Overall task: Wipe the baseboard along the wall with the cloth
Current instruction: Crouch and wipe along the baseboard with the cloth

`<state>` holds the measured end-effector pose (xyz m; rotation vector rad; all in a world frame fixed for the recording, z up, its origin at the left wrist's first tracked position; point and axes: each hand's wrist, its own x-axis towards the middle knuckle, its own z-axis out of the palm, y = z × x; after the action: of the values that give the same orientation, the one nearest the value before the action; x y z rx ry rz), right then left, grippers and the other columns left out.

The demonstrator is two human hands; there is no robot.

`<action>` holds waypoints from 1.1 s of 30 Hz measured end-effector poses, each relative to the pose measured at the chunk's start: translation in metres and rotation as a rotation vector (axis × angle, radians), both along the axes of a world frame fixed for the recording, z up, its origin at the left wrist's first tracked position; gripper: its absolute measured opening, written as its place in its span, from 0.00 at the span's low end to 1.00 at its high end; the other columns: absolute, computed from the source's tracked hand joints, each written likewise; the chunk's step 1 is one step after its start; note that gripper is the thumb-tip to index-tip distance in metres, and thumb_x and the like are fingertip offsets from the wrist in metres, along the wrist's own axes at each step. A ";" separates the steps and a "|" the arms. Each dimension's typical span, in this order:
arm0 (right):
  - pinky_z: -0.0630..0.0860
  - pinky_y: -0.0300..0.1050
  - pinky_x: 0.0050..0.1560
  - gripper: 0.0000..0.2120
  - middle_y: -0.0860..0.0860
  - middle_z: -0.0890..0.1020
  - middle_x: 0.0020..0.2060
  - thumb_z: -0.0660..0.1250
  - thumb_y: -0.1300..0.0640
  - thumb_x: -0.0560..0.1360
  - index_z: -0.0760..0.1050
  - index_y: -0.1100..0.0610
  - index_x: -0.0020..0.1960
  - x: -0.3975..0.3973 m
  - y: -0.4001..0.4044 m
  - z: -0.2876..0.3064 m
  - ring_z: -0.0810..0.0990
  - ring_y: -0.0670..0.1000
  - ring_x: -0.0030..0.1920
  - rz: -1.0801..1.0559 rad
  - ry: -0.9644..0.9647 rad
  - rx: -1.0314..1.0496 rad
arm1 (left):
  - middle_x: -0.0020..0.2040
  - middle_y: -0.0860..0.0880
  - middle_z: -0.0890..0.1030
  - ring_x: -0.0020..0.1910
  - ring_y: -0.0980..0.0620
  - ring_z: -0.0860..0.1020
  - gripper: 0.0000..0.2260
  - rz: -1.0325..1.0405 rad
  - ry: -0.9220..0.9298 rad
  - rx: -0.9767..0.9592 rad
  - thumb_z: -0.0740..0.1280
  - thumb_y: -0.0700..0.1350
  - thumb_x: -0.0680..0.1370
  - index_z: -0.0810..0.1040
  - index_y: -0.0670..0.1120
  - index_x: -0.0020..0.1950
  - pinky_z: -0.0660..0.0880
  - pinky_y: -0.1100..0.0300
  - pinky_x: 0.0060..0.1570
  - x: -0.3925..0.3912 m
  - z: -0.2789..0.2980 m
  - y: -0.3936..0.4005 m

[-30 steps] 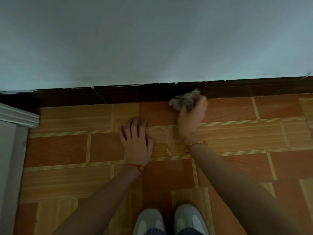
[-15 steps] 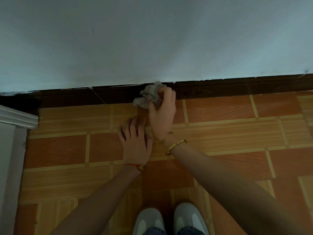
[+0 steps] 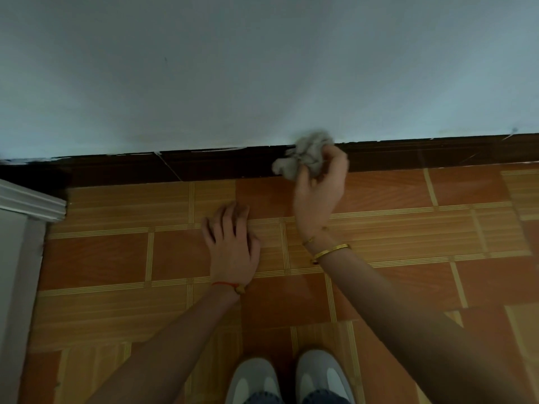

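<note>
Mid-wipe: my right hand [image 3: 318,193] fingers clamped round the cloth [image 3: 306,157] on the baseboard [image 3: 204,167]; left hand [image 3: 233,246] flat, fingers apart. Next, I'd judge, slide along.

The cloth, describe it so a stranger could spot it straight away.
Follow the dark baseboard where the pale wall meets the tiled floor. Right of centre, the right hand grips the cloth against the baseboard's top edge. It is a crumpled grey wad, the only soft, light thing there.
</note>
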<state>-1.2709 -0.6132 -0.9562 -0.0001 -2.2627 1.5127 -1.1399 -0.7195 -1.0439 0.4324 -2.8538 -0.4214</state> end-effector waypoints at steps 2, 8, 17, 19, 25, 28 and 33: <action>0.76 0.42 0.55 0.16 0.57 0.75 0.53 0.68 0.70 0.72 0.73 0.64 0.59 0.009 -0.017 0.005 0.76 0.50 0.55 0.149 0.026 0.073 | 0.73 0.41 0.71 0.73 0.39 0.66 0.22 -0.002 0.011 -0.003 0.61 0.47 0.79 0.72 0.44 0.73 0.56 0.32 0.73 0.000 0.001 0.000; 0.71 0.32 0.57 0.16 0.56 0.76 0.56 0.67 0.70 0.72 0.75 0.61 0.59 0.004 0.013 -0.006 0.75 0.50 0.58 0.204 0.018 0.226 | 0.73 0.41 0.71 0.73 0.39 0.67 0.22 -0.002 0.001 -0.001 0.60 0.48 0.79 0.72 0.44 0.73 0.56 0.32 0.74 0.001 0.001 -0.001; 0.71 0.45 0.53 0.16 0.60 0.75 0.58 0.66 0.66 0.75 0.73 0.60 0.62 -0.007 0.056 -0.045 0.74 0.60 0.57 0.180 -0.282 0.460 | 0.73 0.41 0.71 0.73 0.38 0.66 0.22 0.004 -0.029 0.001 0.60 0.47 0.79 0.72 0.44 0.73 0.54 0.33 0.75 0.001 0.001 0.000; 0.70 0.46 0.53 0.17 0.61 0.75 0.58 0.66 0.66 0.74 0.74 0.60 0.62 -0.004 0.046 -0.046 0.73 0.60 0.56 0.261 -0.270 0.523 | 0.73 0.42 0.71 0.74 0.38 0.66 0.22 0.006 -0.021 0.003 0.60 0.47 0.79 0.72 0.44 0.73 0.54 0.33 0.75 0.001 0.000 0.000; 0.65 0.44 0.49 0.16 0.61 0.77 0.53 0.66 0.67 0.73 0.76 0.60 0.60 -0.015 0.059 -0.045 0.72 0.61 0.52 0.344 -0.223 0.647 | 0.73 0.41 0.71 0.74 0.38 0.66 0.22 0.013 -0.002 0.025 0.59 0.48 0.79 0.73 0.44 0.72 0.54 0.33 0.75 0.000 -0.002 0.000; 0.67 0.47 0.50 0.16 0.62 0.77 0.54 0.65 0.68 0.73 0.76 0.61 0.60 -0.022 0.083 -0.042 0.72 0.62 0.52 0.254 -0.241 0.680 | 0.72 0.41 0.72 0.73 0.37 0.67 0.22 0.033 -0.024 0.060 0.59 0.48 0.78 0.73 0.44 0.71 0.54 0.32 0.75 -0.002 0.002 0.001; 0.71 0.53 0.55 0.18 0.62 0.76 0.58 0.63 0.69 0.74 0.74 0.63 0.63 -0.028 0.103 -0.036 0.72 0.63 0.57 0.083 -0.325 0.680 | 0.70 0.41 0.72 0.72 0.39 0.67 0.22 0.000 -0.019 0.089 0.61 0.46 0.77 0.73 0.44 0.70 0.56 0.31 0.74 -0.013 0.009 0.015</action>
<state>-1.2986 -0.5107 -0.9926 0.0478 -2.9638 0.7450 -1.1534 -0.7043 -1.0350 0.4543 -2.8615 -0.5484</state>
